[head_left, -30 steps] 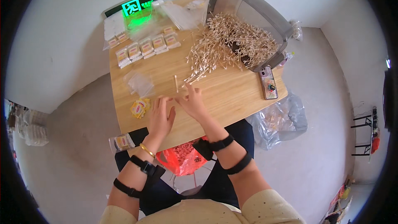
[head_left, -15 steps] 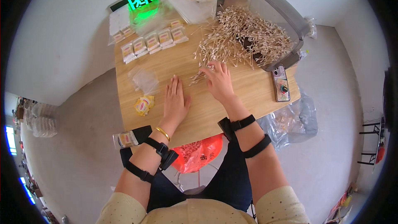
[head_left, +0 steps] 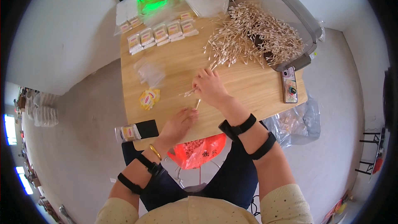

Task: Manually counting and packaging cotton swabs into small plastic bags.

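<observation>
1. Right now, we have both hands apart over the wooden table point(head_left: 178, 63), the right hand point(head_left: 210, 88) farther out and the left hand point(head_left: 179, 125) close to the near edge.
2. With the right one, we curl our fingers on a few loose swabs point(head_left: 189, 93), whose tips poke out toward the left.
3. A single swab point(head_left: 198, 104) shows at our left fingertips; those fingers lie together, but blur keeps us from telling whether they pinch it.
4. Beyond the right hand, the heap of cotton swabs point(head_left: 265, 33) spills from the tipped grey bin point(head_left: 286, 4).
5. To our left lie clear bags point(head_left: 150, 74) and yellow cards point(head_left: 149, 98), with filled packets point(head_left: 160, 33) behind them.
6. We judge the step in hand to be gathering a small bunch from the heap.
7. Next, we think, the move calls for bringing the swabs together, ends level, with a light grip.
</observation>
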Action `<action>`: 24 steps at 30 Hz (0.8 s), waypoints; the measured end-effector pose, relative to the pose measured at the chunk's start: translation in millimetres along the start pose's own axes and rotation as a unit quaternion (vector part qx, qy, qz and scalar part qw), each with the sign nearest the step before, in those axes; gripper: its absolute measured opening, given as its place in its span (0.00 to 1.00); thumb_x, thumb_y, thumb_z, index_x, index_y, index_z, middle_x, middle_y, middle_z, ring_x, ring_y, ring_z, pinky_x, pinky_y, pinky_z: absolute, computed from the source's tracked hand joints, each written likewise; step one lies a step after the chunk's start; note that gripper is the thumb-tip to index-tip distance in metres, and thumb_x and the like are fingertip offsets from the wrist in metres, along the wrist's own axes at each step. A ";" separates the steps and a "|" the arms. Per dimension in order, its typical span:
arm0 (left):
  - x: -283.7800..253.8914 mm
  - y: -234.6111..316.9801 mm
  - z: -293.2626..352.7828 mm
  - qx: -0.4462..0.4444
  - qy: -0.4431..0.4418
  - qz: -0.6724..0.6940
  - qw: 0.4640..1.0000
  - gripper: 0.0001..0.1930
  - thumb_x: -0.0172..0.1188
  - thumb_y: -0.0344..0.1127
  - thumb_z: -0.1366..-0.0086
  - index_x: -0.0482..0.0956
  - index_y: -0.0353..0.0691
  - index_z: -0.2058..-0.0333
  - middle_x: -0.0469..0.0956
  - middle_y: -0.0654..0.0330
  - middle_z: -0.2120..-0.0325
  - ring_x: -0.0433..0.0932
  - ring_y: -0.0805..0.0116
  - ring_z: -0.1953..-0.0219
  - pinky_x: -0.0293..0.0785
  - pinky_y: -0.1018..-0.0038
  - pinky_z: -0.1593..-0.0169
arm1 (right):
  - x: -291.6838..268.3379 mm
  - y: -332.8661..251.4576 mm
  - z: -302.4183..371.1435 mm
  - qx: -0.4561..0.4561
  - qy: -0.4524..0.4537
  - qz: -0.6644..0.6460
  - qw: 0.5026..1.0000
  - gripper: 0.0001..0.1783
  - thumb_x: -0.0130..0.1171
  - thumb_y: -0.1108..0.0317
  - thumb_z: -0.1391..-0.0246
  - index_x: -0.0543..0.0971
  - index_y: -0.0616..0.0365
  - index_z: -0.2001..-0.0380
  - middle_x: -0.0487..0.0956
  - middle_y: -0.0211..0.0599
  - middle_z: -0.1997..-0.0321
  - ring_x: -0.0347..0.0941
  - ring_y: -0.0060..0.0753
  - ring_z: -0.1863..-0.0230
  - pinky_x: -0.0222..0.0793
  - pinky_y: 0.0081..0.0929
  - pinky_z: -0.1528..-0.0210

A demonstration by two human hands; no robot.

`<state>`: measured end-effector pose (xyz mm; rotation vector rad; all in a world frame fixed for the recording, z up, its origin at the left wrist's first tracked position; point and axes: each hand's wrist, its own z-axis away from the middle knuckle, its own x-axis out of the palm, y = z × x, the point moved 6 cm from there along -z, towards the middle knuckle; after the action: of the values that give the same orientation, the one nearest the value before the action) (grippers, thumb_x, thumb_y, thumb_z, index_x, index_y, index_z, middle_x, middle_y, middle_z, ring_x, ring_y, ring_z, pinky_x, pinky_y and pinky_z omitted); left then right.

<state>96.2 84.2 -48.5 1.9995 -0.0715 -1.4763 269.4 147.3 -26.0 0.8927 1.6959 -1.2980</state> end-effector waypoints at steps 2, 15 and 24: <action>-1.3 -14.1 -0.2 -0.049 0.018 -0.001 0.999 0.23 0.66 0.34 0.37 0.74 0.38 0.45 0.71 0.50 0.39 0.69 0.51 0.34 0.66 0.53 0.31 | 1.4 -13.2 8.0 0.002 -0.018 -0.039 0.999 0.10 0.67 0.67 0.49 0.83 0.47 0.61 0.74 0.33 0.51 0.67 0.43 0.41 0.63 0.42 0.39; -5.4 -9.1 -41.5 -0.164 0.053 -0.177 0.969 0.37 0.56 0.43 0.28 0.54 0.32 0.28 0.49 0.44 0.25 0.48 0.45 0.23 0.47 0.50 0.23 | -22.2 20.7 31.2 -0.023 0.030 -0.030 0.999 0.28 0.68 0.70 0.50 0.80 0.44 0.42 0.73 0.29 0.35 0.67 0.44 0.38 0.63 0.43 0.34; 9.2 -0.9 -34.7 -0.205 0.024 -0.168 0.964 0.42 0.54 0.51 0.28 0.48 0.31 0.26 0.46 0.46 0.23 0.43 0.50 0.21 0.40 0.51 0.22 | -33.1 37.8 39.5 0.032 0.053 -0.034 0.998 0.08 0.66 0.70 0.49 0.82 0.48 0.65 0.78 0.30 0.56 0.70 0.43 0.46 0.65 0.43 0.41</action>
<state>129.6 97.2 -51.1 1.7590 0.5764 -1.4940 324.0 115.3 -17.4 0.9635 1.7880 -1.3784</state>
